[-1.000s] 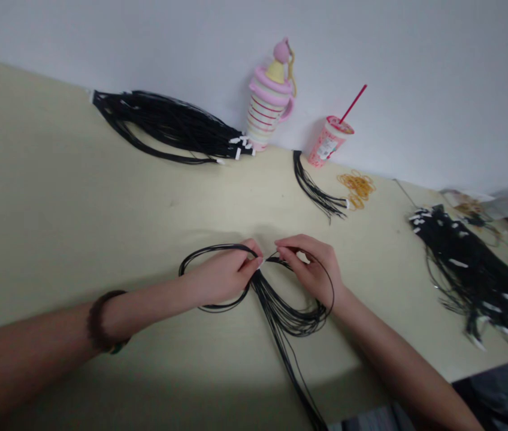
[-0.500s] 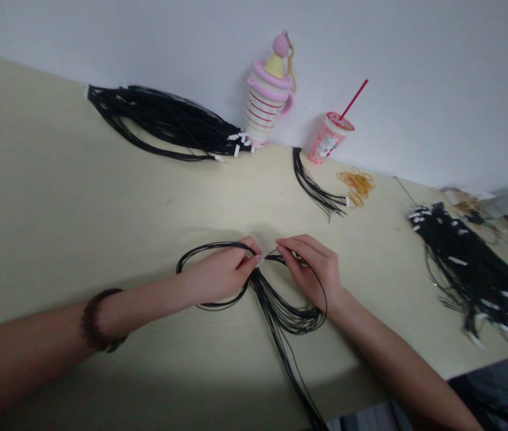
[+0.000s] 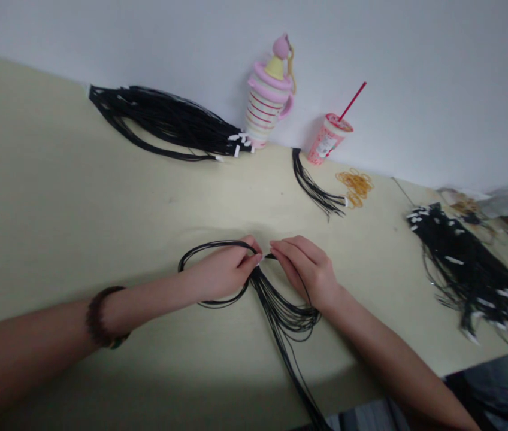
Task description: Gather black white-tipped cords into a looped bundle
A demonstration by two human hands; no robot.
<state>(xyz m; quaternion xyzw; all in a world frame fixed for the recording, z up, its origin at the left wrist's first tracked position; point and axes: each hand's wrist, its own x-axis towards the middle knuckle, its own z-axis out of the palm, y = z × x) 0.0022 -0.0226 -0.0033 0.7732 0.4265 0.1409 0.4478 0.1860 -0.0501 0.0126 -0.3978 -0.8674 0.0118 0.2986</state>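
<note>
A bundle of thin black cables (image 3: 276, 302) is looped in front of me, its tail running down over the table's near edge. My left hand (image 3: 231, 269) is closed, pinching the bundle where the loops meet, with a small white piece (image 3: 260, 259) showing at the fingertips. One loop goes around behind my left wrist. My right hand (image 3: 305, 266) is closed just right of that point, thumb and fingers pinched on the black cable. Its palm side and part of the right-hand loop are hidden.
By the wall lie a large black cable bundle with white connectors (image 3: 168, 123), a striped tumbler (image 3: 265, 105), a pink cup with a straw (image 3: 329, 137), a small cable bundle (image 3: 317, 185) and yellow rubber bands (image 3: 355, 184). More black cables (image 3: 465, 263) cover the table's right side.
My right hand has moved slightly left, toward my left hand, and the cable it pulls has drawn into a smaller loop. My left hand has kept its hold.
</note>
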